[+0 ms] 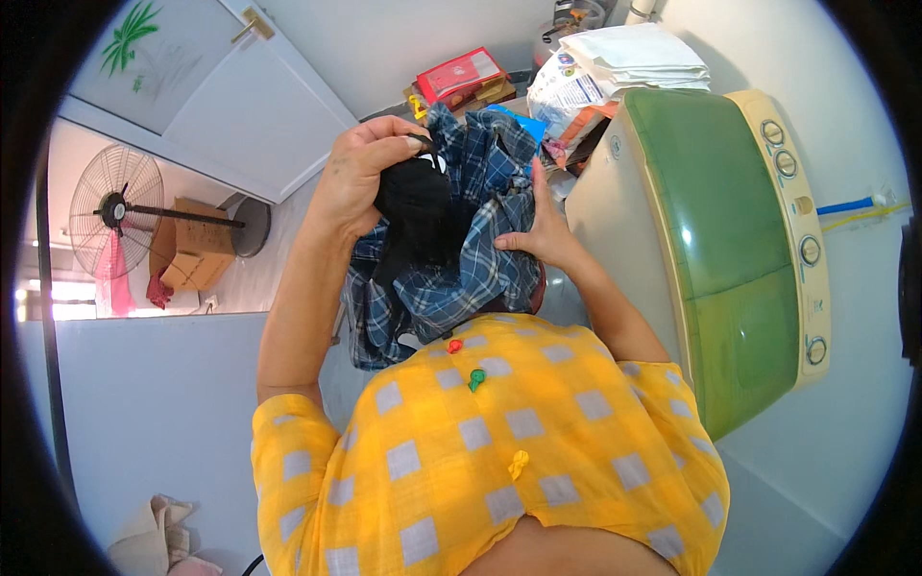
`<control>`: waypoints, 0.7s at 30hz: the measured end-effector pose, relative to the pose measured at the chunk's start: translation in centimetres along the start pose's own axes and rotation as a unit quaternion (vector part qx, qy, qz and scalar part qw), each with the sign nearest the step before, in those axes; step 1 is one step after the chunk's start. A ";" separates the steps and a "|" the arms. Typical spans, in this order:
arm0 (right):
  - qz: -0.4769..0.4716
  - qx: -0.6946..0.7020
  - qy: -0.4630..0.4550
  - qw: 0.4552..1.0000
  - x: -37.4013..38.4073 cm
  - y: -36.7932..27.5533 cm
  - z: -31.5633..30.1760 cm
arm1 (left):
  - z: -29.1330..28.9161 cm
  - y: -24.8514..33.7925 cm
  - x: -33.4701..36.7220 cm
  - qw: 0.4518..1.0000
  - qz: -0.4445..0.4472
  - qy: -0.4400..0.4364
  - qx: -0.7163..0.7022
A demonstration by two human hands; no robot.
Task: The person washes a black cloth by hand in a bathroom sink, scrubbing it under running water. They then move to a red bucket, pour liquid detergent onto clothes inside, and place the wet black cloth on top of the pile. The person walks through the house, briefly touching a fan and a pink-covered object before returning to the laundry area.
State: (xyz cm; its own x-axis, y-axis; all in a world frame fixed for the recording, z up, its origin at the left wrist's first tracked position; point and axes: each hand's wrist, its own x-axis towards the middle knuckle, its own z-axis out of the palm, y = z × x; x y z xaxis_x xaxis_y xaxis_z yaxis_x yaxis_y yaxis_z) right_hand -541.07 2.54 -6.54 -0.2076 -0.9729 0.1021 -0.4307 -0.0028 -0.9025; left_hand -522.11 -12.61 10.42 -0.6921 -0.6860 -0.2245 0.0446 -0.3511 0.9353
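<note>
My left hand (360,173) is closed on a black cloth (418,211), pinching its upper edge between thumb and fingers. The cloth hangs down over a blue plaid garment (495,254), which is bunched up in front of my body. At the garment's right side rests my right hand (552,230), its thumb on the plaid fabric and its fingers stretched apart from the thumb. A little dark red shows beneath the bundle; what supports it is mostly hidden.
A twin-tub washing machine (711,250) with a green lid stands close on the right. Behind the bundle are a red box (461,75) and a white bag (567,91) with folded white sheets (639,58). A pedestal fan (115,206) and a cardboard box (200,245) appear through the doorway at left.
</note>
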 end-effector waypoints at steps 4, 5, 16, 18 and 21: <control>-0.039 0.159 -0.136 0.977 0.7 -2.6 2.2 | 0.9 -0.5 -1.3 1.000 -0.010 0.001 0.015; -0.060 0.190 -0.151 0.968 0.7 -3.4 3.4 | 1.3 -0.6 -1.5 0.999 -0.018 -0.007 0.027; -0.038 0.144 0.018 0.989 1.0 -5.5 4.8 | 2.9 2.9 -5.8 0.976 0.075 -0.029 0.204; -0.003 0.149 0.064 0.987 1.1 -5.5 2.6 | 1.0 4.6 -7.0 0.965 0.111 0.023 0.238; 0.004 0.188 0.112 0.976 1.4 -6.1 -0.6 | -4.0 4.5 -8.4 0.935 0.100 0.092 0.328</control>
State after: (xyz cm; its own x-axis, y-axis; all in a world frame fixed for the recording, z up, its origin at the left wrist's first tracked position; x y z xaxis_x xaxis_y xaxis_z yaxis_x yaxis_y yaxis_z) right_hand -539.24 1.33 -0.61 -0.4148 -0.8983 0.1452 -0.0849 -0.1207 -0.9891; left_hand -513.22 -10.99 15.43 -0.5783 -0.8157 -0.0135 -0.3332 0.2211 0.9165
